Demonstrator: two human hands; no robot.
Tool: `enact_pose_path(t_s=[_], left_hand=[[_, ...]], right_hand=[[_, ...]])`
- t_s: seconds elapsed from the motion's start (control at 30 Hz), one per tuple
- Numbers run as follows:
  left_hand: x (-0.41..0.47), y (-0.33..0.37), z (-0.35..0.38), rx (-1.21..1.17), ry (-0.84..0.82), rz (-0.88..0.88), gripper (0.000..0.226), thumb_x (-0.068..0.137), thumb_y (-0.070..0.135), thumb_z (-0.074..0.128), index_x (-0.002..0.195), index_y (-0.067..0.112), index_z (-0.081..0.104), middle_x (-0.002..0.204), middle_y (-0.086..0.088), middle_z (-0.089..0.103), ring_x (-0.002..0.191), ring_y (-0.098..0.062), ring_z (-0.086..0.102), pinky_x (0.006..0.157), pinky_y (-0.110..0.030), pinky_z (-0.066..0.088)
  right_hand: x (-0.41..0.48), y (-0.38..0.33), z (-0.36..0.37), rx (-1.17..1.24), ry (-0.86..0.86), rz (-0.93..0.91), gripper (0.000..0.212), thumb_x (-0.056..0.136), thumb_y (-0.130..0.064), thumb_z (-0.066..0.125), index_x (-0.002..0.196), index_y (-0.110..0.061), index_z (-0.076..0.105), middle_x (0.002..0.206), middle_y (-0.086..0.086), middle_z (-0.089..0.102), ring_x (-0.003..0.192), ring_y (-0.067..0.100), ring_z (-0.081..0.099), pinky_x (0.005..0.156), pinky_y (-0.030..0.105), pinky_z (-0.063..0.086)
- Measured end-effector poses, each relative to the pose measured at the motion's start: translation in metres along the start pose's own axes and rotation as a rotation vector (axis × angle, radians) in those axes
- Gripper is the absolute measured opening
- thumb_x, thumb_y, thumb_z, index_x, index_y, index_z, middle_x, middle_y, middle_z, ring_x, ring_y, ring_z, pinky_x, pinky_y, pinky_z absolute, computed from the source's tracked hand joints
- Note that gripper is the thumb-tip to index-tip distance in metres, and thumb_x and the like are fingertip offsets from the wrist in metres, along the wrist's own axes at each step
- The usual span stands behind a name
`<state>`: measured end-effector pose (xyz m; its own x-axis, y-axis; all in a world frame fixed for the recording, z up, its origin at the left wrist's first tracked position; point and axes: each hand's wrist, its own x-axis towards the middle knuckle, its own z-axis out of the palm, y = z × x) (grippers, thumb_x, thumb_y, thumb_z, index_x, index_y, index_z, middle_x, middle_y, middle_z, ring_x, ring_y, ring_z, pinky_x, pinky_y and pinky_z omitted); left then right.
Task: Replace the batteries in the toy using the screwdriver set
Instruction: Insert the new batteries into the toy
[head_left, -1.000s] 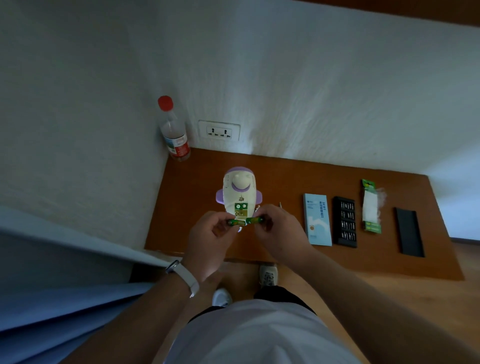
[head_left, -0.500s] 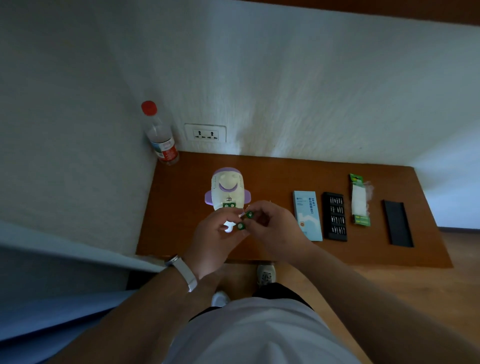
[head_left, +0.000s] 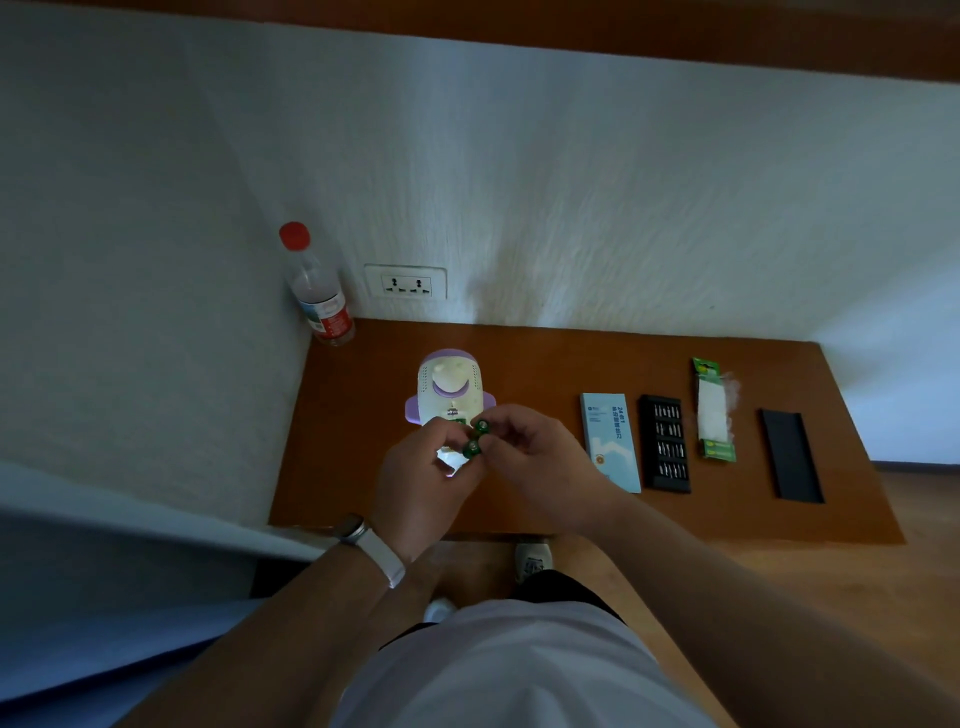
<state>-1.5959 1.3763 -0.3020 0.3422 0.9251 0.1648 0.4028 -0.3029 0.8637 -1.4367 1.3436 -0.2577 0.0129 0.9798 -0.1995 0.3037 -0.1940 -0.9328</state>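
We stand at a wooden table (head_left: 571, 364) set against a white wall. Our left hand (head_left: 421, 483) and right hand (head_left: 540, 462) meet just in front of the white and purple toy (head_left: 449, 387) lying there, fingertips together pinching two green batteries (head_left: 472, 449). The screwdriver set (head_left: 665, 444) lies to the right

A plastic bottle (head_left: 318, 291) with a red cap stands upright in the 10 o'clock corner of the wooden table (head_left: 545, 358), close against the white wall (head_left: 571, 208). A double socket (head_left: 405, 282) sits in the wall, just beside the bottle at its 3 o'clock. Pale blue cloth (head_left: 104, 597) lies at 8 o'clock from the table, and wooden floor (head_left: 857, 597) at 4 o'clock.
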Motion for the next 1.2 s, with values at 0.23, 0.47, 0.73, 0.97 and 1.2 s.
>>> enact_pose_path(t_s=[0.23, 0.47, 0.73, 0.97, 1.2], left_hand=[[0.007, 0.006, 0.003, 0.19, 0.079, 0.1, 0.019, 0.081, 0.037, 0.063, 0.089, 0.03, 0.047, 0.077, -0.009, 0.069, 0.069, -0.03, 0.066, 0.051, -0.05, 0.056], [0.007, 0.005, -0.008, 0.048, -0.079, 0.074, 0.023, 0.082, 0.042, 0.066, 0.096, 0.032, 0.05, 0.096, 0.001, 0.07, 0.09, -0.011, 0.064, 0.062, -0.036, 0.059], [0.008, 0.003, -0.003, -0.138, -0.088, -0.038, 0.028, 0.098, 0.016, 0.054, 0.123, 0.026, 0.047, 0.103, 0.022, 0.064, 0.09, 0.009, 0.067, 0.066, -0.016, 0.056], [0.011, -0.005, -0.009, -0.041, -0.12, 0.071, 0.032, 0.099, 0.027, 0.049, 0.13, 0.035, 0.054, 0.112, 0.01, 0.063, 0.101, 0.004, 0.06, 0.075, -0.017, 0.056], [0.009, -0.017, -0.012, -0.012, -0.102, 0.027, 0.034, 0.099, 0.022, 0.047, 0.132, 0.029, 0.053, 0.122, 0.005, 0.062, 0.11, -0.008, 0.061, 0.086, -0.021, 0.055]], right_hand=[[0.005, -0.006, 0.011, 0.018, 0.096, 0.008, 0.024, 0.088, -0.015, 0.07, 0.112, -0.014, 0.066, 0.092, -0.006, 0.068, 0.085, 0.004, 0.062, 0.069, 0.016, 0.05], [0.005, -0.007, 0.01, -0.025, 0.143, 0.02, 0.017, 0.089, -0.018, 0.069, 0.106, -0.022, 0.067, 0.088, -0.009, 0.068, 0.08, 0.002, 0.062, 0.066, 0.016, 0.05], [0.003, -0.006, 0.003, -0.177, 0.126, -0.028, 0.009, 0.091, -0.019, 0.066, 0.099, -0.016, 0.069, 0.094, 0.0, 0.066, 0.087, 0.01, 0.061, 0.076, 0.024, 0.053], [0.003, 0.003, 0.008, -0.16, 0.192, -0.036, 0.01, 0.088, -0.019, 0.071, 0.093, -0.018, 0.063, 0.081, -0.013, 0.062, 0.077, -0.006, 0.058, 0.064, 0.009, 0.048], [0.009, 0.003, 0.012, -0.171, 0.188, -0.052, 0.013, 0.087, -0.019, 0.073, 0.086, -0.022, 0.06, 0.077, -0.017, 0.06, 0.074, -0.011, 0.057, 0.059, 0.007, 0.044]])
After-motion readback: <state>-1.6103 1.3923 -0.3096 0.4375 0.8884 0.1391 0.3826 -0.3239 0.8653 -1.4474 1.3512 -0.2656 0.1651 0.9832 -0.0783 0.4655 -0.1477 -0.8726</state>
